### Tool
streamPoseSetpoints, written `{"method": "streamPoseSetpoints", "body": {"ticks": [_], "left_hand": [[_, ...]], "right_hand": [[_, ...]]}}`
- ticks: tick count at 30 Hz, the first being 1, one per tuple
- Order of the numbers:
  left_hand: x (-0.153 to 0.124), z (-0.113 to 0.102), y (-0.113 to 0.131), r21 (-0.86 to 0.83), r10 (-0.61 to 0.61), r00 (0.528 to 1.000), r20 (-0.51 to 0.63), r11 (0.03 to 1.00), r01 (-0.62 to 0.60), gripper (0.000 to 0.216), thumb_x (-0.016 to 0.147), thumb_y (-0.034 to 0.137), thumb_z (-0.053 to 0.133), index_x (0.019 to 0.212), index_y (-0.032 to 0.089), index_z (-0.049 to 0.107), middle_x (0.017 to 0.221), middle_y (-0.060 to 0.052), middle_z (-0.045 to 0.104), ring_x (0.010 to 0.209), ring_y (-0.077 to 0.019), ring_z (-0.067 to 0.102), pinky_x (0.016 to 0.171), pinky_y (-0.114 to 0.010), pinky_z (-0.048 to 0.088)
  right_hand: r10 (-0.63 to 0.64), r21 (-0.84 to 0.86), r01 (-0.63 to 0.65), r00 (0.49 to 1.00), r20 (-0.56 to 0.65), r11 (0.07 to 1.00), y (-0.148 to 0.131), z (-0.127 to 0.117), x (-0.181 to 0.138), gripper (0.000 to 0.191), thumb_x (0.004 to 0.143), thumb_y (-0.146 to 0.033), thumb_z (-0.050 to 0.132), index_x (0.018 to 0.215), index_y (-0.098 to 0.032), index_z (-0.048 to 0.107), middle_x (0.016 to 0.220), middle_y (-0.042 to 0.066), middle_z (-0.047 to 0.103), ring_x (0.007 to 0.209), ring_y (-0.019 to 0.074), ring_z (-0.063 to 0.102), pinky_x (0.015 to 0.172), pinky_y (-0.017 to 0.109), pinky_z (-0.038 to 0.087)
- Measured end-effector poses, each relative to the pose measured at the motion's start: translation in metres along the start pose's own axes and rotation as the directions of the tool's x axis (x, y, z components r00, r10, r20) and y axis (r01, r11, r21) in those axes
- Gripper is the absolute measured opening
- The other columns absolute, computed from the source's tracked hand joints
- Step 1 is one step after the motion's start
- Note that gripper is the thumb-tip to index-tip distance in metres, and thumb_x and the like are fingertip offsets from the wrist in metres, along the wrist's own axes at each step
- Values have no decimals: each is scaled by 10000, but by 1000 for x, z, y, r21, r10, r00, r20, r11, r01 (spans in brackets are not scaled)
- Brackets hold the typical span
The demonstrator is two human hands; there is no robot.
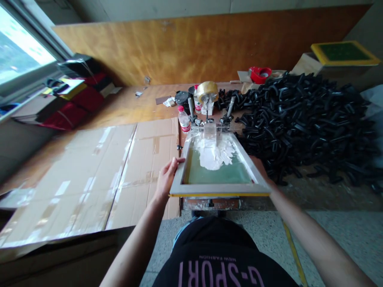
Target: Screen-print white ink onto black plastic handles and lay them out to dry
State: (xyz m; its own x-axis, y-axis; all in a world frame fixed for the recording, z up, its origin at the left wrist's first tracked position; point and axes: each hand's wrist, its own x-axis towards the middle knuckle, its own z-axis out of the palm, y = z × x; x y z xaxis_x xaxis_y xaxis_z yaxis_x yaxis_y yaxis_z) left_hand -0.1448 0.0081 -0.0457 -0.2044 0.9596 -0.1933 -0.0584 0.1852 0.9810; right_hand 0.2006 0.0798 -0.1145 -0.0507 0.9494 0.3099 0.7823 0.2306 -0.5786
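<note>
A screen printing frame [220, 190] with a grey border and green mesh [194, 171] is tilted up in front of me. White ink [214, 159] is smeared over its upper part, and a clear, block-like scraper [210, 134] stands in it. My left hand [167, 175] is closed on the frame's left side, thumb along the edge. At the right side, my right hand [260, 167] grips the frame, its fingers mostly hidden behind the border. Metal clamps [226, 121] hold the frame's far end. Part of a base [211, 204] shows beneath the near edge.
Black curved plastic pieces [299, 119] lie heaped on the right. Flattened cardboard [143, 159] covers the left of the table. Behind the frame are a red-capped bottle [184, 119], a tape roll [207, 91] and a red tape dispenser [259, 75]. Another yellow-edged screen [344, 53] rests at back right.
</note>
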Motion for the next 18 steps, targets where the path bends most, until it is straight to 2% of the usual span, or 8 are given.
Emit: {"method": "streamPoseSetpoints", "body": {"ticks": [2, 4, 6, 8, 10, 12, 14, 18], "left_hand": [[-7, -5, -36, 57, -110, 993, 41, 993, 108, 609, 791, 564, 634, 1253, 167, 631, 758, -8, 629, 566, -91, 493, 495, -195, 363], [-7, -4, -68, 117, -127, 992, 23, 985, 123, 696, 771, 507, 665, 1375, 188, 535, 729, 10, 614, 588, -104, 506, 530, -204, 384], [-1, 0, -90, 178, -118, 993, -9, 977, 117, 726, 781, 477, 646, 1422, 178, 482, 695, 19, 595, 604, -115, 516, 560, -216, 402], [4, 2, -103, 218, -116, 993, -15, 969, 117, 715, 798, 467, 617, 1426, 159, 472, 687, 21, 584, 605, -116, 515, 569, -221, 405], [8, 2, -110, 232, -124, 992, -5, 965, 122, 703, 806, 479, 602, 1412, 143, 484, 698, 17, 589, 608, -116, 518, 572, -221, 405], [10, -1, -116, 223, -141, 990, 9, 965, 136, 694, 811, 502, 596, 1397, 144, 497, 727, 6, 610, 621, -119, 534, 576, -222, 409], [10, -3, -120, 216, -150, 989, 14, 966, 143, 677, 817, 516, 591, 1388, 163, 505, 770, -7, 635, 652, -125, 558, 591, -223, 420], [9, -4, -123, 216, -151, 988, -13, 965, 150, 650, 823, 506, 593, 1376, 173, 520, 809, -20, 652, 698, -135, 587, 619, -227, 437]], "right_hand": [[-4, -30, 2, 999, -49, 1000, -1, -12, 28, 315, 913, -294, 496, 1066, -131, 718, 1022, 85, 726, 941, 239, 670, 863, 367, 540], [-135, -45, 133, 990, -41, 990, -23, -6, 57, 398, 867, -293, 599, 1239, -158, 633, 1276, 127, 615, 1142, 286, 595, 975, 451, 491], [-296, -69, 299, 954, 55, 952, -57, 14, 81, 586, 808, -297, 695, 1352, -161, 527, 1413, 147, 487, 1284, 321, 475, 1057, 493, 416], [-346, -121, 381, 908, 235, 917, -88, 36, 92, 532, 796, -276, 714, 1287, -144, 557, 1309, 157, 560, 1211, 318, 522, 1011, 460, 440], [-315, -161, 402, 864, 393, 901, -105, 52, 89, 300, 826, -242, 673, 1114, -164, 633, 1090, 117, 664, 1021, 273, 612, 887, 387, 489], [-330, -154, 445, 818, 472, 882, -106, 56, 72, 118, 869, -207, 598, 971, -189, 655, 938, 79, 691, 881, 235, 635, 789, 337, 489], [-435, -91, 545, 749, 500, 834, -96, 49, 47, 140, 883, -146, 529, 904, -196, 658, 884, 70, 687, 836, 216, 628, 745, 312, 469], [-629, 103, 715, 526, 572, 692, -79, 24, 17, 200, 838, -71, 512, 850, -205, 660, 847, 44, 672, 794, 182, 599, 691, 273, 433]]}}
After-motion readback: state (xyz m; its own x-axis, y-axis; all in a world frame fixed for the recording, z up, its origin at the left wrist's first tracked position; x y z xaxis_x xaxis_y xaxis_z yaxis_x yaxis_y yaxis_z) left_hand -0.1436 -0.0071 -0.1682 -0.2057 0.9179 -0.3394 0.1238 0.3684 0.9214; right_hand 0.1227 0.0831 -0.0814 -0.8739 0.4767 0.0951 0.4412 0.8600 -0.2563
